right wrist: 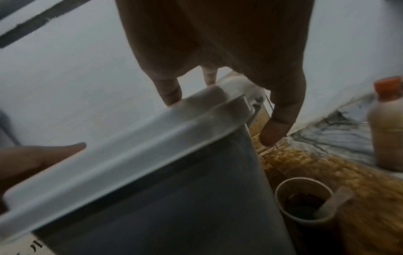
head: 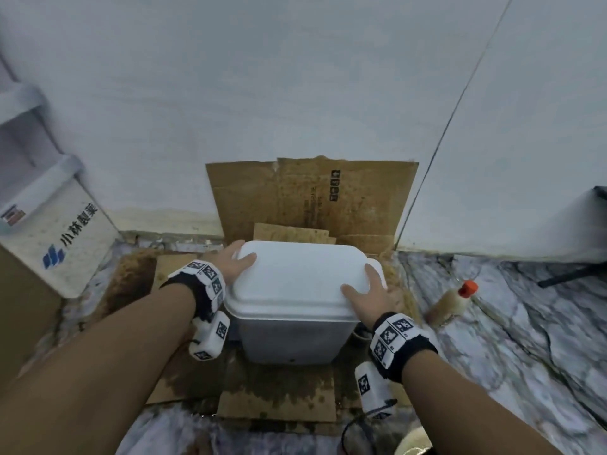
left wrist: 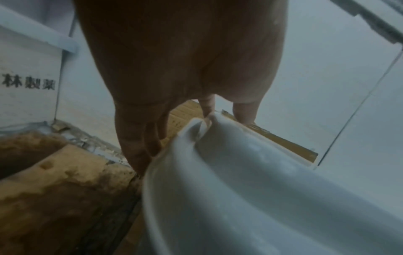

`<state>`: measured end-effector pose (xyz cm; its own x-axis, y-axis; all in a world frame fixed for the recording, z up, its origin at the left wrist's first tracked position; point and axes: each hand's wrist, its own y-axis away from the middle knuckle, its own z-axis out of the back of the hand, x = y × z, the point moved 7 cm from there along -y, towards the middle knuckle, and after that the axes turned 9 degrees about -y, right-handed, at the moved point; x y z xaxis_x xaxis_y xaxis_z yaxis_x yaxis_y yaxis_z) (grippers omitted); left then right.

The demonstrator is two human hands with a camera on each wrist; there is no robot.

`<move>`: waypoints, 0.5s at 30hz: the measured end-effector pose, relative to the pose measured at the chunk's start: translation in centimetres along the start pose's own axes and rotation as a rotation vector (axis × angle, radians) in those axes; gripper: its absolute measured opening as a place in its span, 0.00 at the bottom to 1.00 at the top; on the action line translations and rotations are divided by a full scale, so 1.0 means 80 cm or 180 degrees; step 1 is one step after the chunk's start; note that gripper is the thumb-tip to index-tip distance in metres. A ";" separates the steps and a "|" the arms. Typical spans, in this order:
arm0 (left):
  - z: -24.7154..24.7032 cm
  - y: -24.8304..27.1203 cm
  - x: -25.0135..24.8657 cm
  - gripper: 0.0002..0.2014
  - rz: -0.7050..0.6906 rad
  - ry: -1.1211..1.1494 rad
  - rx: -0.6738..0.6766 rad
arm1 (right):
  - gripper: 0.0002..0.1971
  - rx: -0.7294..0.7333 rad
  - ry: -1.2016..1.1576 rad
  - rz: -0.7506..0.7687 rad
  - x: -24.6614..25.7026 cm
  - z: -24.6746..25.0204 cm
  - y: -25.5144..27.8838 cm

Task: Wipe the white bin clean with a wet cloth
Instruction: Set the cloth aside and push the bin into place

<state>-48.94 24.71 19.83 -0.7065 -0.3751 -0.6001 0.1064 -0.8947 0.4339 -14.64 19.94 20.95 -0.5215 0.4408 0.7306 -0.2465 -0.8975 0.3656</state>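
Observation:
The white bin [head: 289, 336] stands on wet cardboard near the wall, its lid [head: 295, 280] closed. My left hand [head: 230, 261] lies at the lid's far left corner, thumb on top and straight fingers [left wrist: 139, 138] reaching down beside the rim [left wrist: 261, 189]. At the lid's near right corner rests my right hand [head: 374, 290], with thumb and forefinger on top and the other fingers [right wrist: 279, 124] hanging past the edge of the lid [right wrist: 130, 146]. The grey bin wall [right wrist: 174, 215] shows below. No cloth is in view.
Stained cardboard [head: 312, 198] leans on the wall behind the bin, and more lies soaked on the floor [head: 279, 392]. A bottle with an orange cap [head: 453, 303] and a paper cup of dark liquid [right wrist: 303, 201] stand at the right. A printed white box [head: 65, 244] stands at the left.

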 end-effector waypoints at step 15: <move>0.009 0.018 0.021 0.31 -0.0260 0.1875 0.0043 | 0.44 0.0311 -0.1638 -0.0086 0.010 -0.016 0.014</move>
<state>-50.46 23.00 19.96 -0.2045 -0.3802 -0.9020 0.0563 -0.9245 0.3770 -16.40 19.24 21.21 -0.0410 0.4339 0.9000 -0.1643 -0.8914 0.4223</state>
